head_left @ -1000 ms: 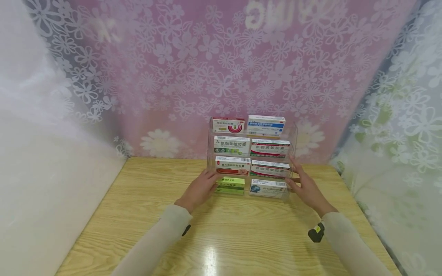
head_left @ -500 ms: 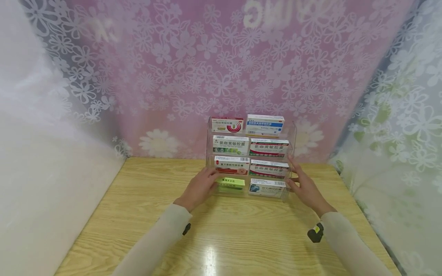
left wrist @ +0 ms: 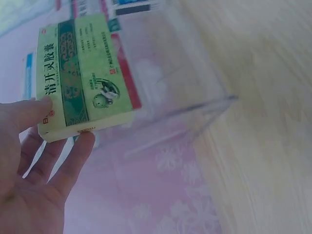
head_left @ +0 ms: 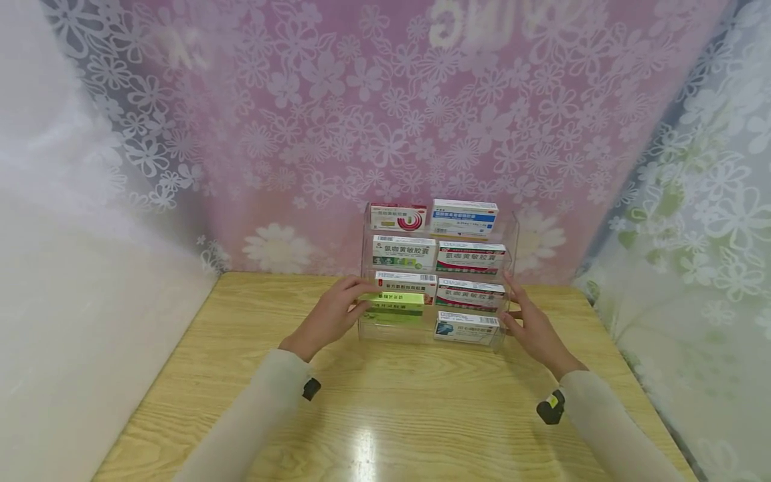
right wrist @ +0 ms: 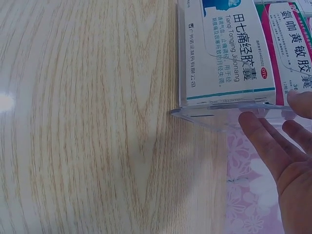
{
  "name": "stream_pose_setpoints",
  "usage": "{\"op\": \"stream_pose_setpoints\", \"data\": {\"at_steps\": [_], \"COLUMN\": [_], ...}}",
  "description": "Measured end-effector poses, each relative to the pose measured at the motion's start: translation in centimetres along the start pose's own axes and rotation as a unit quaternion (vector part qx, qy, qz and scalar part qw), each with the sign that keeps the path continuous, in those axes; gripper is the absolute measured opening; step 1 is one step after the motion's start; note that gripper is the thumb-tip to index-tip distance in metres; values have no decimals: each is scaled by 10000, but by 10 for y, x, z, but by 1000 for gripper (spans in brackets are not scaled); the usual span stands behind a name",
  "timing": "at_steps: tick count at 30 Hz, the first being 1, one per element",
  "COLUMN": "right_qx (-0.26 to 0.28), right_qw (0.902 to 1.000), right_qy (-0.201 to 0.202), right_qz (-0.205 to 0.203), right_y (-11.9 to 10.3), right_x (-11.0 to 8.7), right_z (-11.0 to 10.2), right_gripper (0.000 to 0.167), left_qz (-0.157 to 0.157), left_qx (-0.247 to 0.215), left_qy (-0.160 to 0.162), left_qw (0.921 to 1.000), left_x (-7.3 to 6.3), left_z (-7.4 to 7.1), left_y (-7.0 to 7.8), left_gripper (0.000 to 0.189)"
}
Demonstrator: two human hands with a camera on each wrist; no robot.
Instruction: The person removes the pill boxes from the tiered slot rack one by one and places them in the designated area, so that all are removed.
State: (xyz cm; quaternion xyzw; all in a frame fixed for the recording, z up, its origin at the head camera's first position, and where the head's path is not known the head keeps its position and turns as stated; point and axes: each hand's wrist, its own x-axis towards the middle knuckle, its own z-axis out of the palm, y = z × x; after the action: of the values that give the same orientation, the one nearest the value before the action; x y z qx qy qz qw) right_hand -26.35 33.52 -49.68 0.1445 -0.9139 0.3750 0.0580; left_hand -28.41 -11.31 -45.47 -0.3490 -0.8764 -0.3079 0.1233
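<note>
My left hand [head_left: 330, 313] pinches a green medicine box [left wrist: 87, 73] by its left end, thumb on the printed front and fingers behind. In the head view, this box [head_left: 394, 308] is raised in front of the lower left of a clear display rack [head_left: 430, 331], partly covering a white and red box [head_left: 406, 284]. My right hand [head_left: 533, 328] holds the rack's right side. In the right wrist view its thumb [right wrist: 300, 103] is at the front edge and its fingers [right wrist: 265, 141] lie along the outer wall, beside a white medicine box [right wrist: 226, 53] in the bottom tier.
The rack's upper tiers bear several more medicine boxes, among them a blue and white one [head_left: 464, 217] at top right. Wood-grain table [head_left: 385, 408] surrounds the rack. A pink flowered sheet [head_left: 337, 154] hangs close behind, with pale sheets [head_left: 90, 234] at the sides.
My left hand has drawn the green medicine box up out of the bottom left slot, moving slightly left and upward in the view. The right hand has stayed at the rack's side.
</note>
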Motion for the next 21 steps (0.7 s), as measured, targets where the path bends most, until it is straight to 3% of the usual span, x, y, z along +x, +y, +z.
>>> {"op": "stream_pose_setpoints", "data": {"at_steps": [9,14,21], "right_qx": [5,51,-60], "right_qw": [10000,9999,9999], "right_qy": [34,113,69], "right_qz": [-5,-28,-44], "right_y": [2,3,1], "right_x": [1,1,1], "right_z": [1,1,1], "right_gripper": [91,93,92], "left_qz": [-1037,-1539,-2082], "left_qx": [-746,-557,-246], "left_qy": [-223,-425,-741], "left_qw": [9916,9856,9750], "left_x": [-26,-45,-90], "left_z": [-57,-82,-104], "left_y": [-37,-73,-117], "left_gripper": [35,35,34]}}
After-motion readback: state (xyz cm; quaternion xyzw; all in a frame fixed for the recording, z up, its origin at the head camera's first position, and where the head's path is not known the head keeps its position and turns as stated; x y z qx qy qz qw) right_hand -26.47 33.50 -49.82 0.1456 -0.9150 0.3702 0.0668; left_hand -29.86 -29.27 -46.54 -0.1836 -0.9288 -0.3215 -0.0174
